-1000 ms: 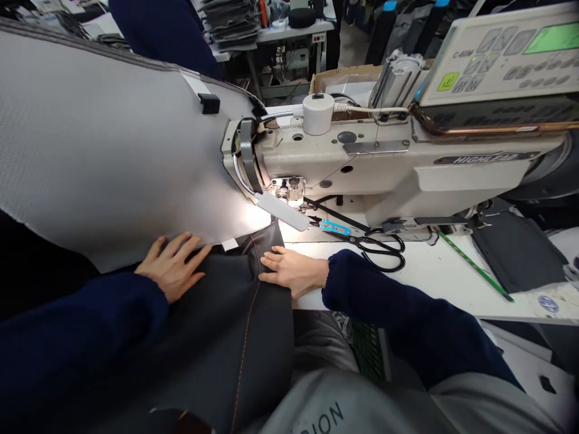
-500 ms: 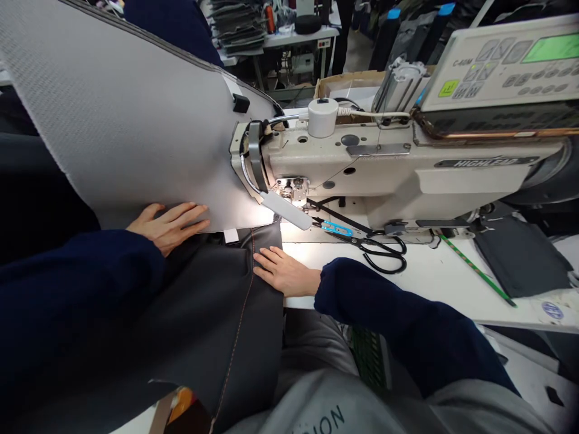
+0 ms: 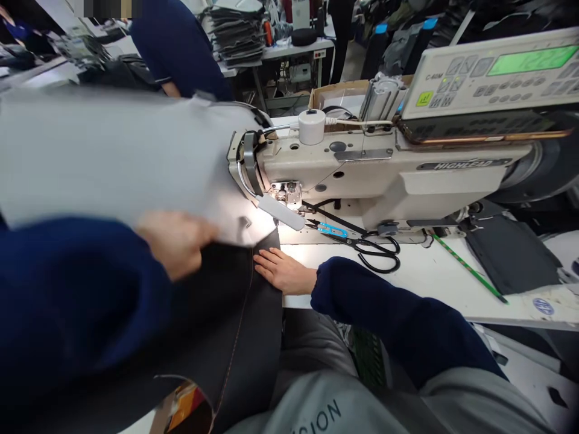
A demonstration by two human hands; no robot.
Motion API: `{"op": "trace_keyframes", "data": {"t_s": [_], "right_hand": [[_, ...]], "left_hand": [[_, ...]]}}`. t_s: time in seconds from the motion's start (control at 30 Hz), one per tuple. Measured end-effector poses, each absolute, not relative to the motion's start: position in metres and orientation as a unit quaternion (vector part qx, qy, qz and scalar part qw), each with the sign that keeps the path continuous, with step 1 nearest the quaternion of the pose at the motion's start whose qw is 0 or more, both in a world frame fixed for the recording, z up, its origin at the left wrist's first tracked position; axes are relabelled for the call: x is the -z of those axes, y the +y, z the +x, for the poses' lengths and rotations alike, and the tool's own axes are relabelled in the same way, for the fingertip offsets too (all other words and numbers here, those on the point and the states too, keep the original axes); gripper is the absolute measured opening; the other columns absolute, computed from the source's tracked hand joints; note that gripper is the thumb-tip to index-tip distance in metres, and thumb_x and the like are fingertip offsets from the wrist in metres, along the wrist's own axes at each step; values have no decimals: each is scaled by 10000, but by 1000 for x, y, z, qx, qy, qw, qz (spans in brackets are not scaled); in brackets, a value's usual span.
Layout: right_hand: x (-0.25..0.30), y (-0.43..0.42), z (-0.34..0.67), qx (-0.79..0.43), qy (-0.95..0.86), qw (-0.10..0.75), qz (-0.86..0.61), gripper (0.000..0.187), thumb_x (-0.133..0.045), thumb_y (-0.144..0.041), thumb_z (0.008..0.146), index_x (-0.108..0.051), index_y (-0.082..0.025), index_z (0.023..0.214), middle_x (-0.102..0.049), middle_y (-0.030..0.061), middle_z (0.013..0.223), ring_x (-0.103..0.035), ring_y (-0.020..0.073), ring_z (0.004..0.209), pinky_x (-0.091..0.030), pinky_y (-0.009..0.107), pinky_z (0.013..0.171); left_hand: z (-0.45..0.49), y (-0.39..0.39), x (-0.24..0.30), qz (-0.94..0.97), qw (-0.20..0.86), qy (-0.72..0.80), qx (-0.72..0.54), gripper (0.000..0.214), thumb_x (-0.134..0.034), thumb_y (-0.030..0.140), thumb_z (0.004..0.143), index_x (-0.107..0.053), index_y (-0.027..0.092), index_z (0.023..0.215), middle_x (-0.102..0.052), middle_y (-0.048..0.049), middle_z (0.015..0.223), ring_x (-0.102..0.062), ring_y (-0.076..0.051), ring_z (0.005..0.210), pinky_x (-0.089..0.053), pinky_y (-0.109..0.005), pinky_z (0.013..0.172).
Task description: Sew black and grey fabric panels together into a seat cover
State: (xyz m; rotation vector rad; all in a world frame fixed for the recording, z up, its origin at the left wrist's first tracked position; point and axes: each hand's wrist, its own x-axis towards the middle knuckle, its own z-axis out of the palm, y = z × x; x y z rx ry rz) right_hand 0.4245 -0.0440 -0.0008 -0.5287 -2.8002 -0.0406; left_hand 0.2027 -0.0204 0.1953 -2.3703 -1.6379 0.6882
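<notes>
A large light-grey fabric panel reaches from the left to the needle area of the sewing machine. My left hand, blurred by motion, is closed at the lower edge of this panel. Below it lies a black leather-like piece with a line of orange-brown stitching. Flat on that black piece, just right of the seam, rests my right hand with its fingers stretched out. The needle itself is hidden behind a grey lamp strip.
Black scissors and blue thread snips lie beside the machine bed. A green striped stick and a dark folded piece are further right. Behind the panel stands another person in a blue sleeve.
My left hand has gone from lying spread on the work to closed at the grey panel's edge. The panel has dropped and creased near the machine. My right hand stays in place.
</notes>
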Motion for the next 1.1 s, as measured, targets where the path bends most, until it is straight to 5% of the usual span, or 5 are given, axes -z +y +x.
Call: {"op": "trace_keyframes", "data": {"t_s": [0.27,0.43,0.5,0.73,1.1], "right_hand": [[-2,-43,428,-12,-968,163,-191,438,-467,-226,876,-501,7,1245,-550,231,1245,-470,307,1192,-300,481,1039],[-2,-44,425,-2,-968,155,-195,400,-427,-223,901,-516,16,1209,-571,231,1179,-483,312,1151,-310,492,1022],[-2,-43,424,-2,-971,152,-185,363,-414,-212,908,-537,2,1174,-584,226,1151,-505,303,1114,-334,494,996],[-3,-45,425,34,-965,170,-198,333,-408,-226,916,-590,-32,1118,-575,211,1226,-489,328,1189,-336,495,1024],[-14,-49,428,67,-963,66,-253,385,-441,-173,890,-557,69,1165,-527,325,1259,-549,372,1166,-413,555,948]], "left_hand": [[169,-111,-75,-775,-101,-580,-232,483,-317,-12,713,-600,230,1020,-656,-36,1091,-618,-178,1018,-496,-294,814],[203,-70,-115,-839,-193,-398,-318,148,-541,279,769,-637,192,840,-643,-58,867,-622,-218,775,-473,-307,692],[236,-42,-123,-865,-237,-334,-291,279,-467,375,864,-633,199,725,-629,-30,721,-593,-169,656,-451,-269,657],[305,24,-79,-830,-1,-523,-195,447,-429,445,915,-495,196,1281,-557,-171,1210,-569,-321,1044,-493,-400,769],[294,37,-79,-816,-49,-533,-217,438,-403,204,853,-552,209,1265,-654,-145,1050,-635,-340,938,-498,-452,773]]}}
